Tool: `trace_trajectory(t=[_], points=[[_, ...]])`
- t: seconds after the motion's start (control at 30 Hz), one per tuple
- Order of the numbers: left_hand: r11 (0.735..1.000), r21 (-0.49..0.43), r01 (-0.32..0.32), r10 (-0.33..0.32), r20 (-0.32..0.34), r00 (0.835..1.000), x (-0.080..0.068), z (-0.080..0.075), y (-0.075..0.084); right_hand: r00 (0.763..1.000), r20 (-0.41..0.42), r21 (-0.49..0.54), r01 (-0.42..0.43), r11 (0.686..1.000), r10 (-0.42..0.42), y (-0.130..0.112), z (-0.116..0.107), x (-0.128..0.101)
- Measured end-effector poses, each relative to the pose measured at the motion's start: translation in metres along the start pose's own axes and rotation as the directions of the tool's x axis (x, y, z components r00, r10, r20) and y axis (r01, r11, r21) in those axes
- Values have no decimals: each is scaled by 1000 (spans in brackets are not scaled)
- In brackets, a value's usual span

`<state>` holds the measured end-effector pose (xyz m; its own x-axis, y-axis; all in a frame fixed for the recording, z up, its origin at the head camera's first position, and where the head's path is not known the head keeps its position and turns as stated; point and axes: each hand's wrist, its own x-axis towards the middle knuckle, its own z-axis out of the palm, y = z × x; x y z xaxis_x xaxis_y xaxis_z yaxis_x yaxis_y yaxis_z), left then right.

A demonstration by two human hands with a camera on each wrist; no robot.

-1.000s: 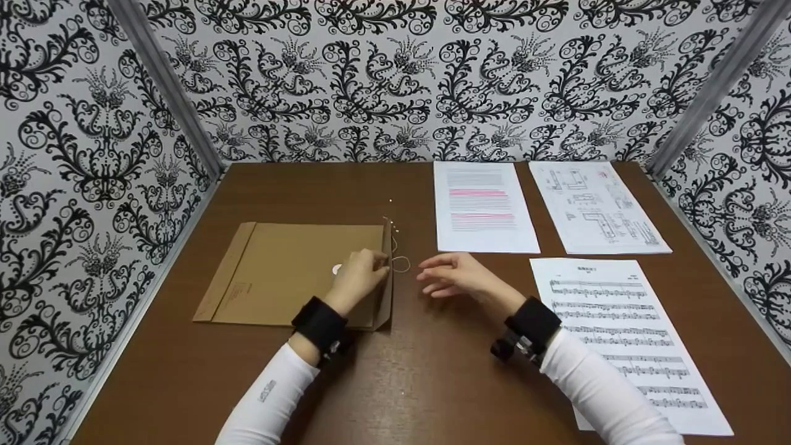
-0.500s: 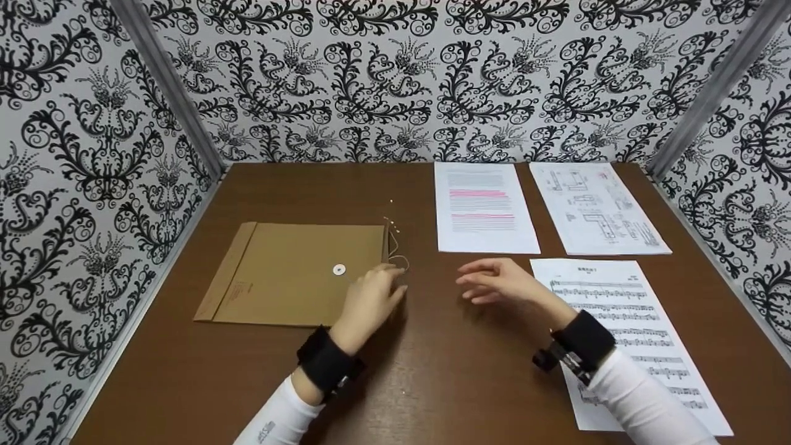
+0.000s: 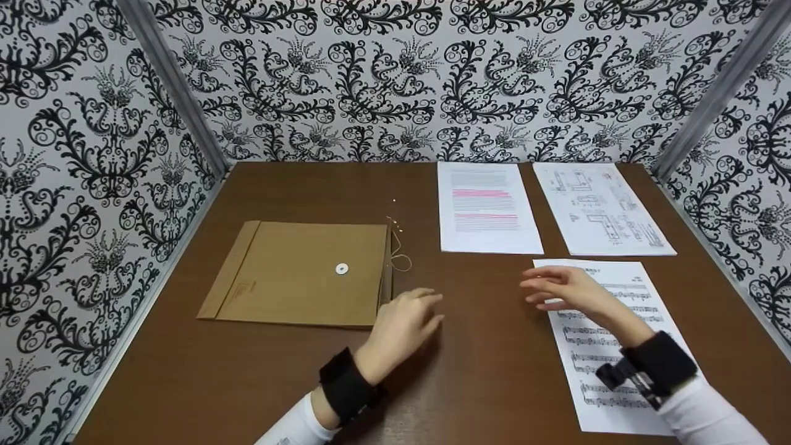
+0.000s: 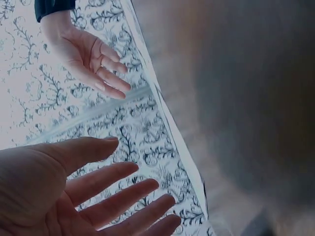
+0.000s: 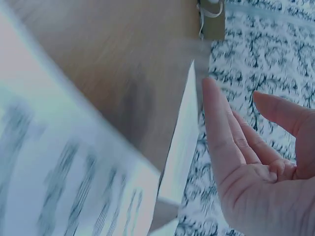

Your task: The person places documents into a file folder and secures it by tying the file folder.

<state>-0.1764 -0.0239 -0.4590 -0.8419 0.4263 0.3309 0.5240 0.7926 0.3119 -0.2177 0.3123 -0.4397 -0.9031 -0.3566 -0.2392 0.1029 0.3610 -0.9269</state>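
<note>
- On the brown table point(image 3: 482, 371), right hand point(image 3: 565, 290) hovers with relaxed fingers over the sheet music point(image 3: 618, 346) — light, floppy paper; best pinched at its near-left edge.
- Left hand point(image 3: 401, 327) is relaxed and holds nothing, beside the envelope point(image 3: 296, 275).

Empty right grip point(image 5: 256, 162) beside sheet music point(image 5: 64, 182)

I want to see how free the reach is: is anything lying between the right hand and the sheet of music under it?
Nothing visible does. The right hand hovers open over the top left corner of the music sheet, holding nothing, with only bare table beside it.
</note>
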Motion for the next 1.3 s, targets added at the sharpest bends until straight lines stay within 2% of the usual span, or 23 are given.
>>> trace_trajectory(t=[0.27, 0.47, 0.63, 0.77, 0.97, 1.03, 1.17, 1.3], points=[[993, 9, -114, 112, 111, 988, -3, 18, 18, 990, -119, -148, -90, 985, 73, 17, -30, -27], [990, -10, -144, 144, 153, 978, -2, 21, 28, 979, -192, -245, -113, 963, 66, 35, -49, -46], [985, -4, -172, 170, 185, 968, -2, 20, 33, 966, -255, -385, -136, 913, 37, 47, -61, -63], [980, 28, -195, 184, 219, 958, -4, 21, 35, 961, -275, -472, -148, 869, 14, 57, -70, -75], [982, 57, -178, 150, 330, 932, -4, 22, 35, 962, -267, -604, -127, 786, -49, 73, -85, -88], [983, 56, -174, 143, 363, 921, -4, 23, 34, 963, -262, -629, -123, 768, -60, 78, -88, -90], [975, 72, -209, 163, 406, 899, -5, 24, 31, 964, -249, -645, -90, 759, -97, 88, -92, -94], [967, 78, -242, 184, 443, 877, -5, 27, 27, 967, -230, -636, -66, 769, -107, 96, -93, -95]])
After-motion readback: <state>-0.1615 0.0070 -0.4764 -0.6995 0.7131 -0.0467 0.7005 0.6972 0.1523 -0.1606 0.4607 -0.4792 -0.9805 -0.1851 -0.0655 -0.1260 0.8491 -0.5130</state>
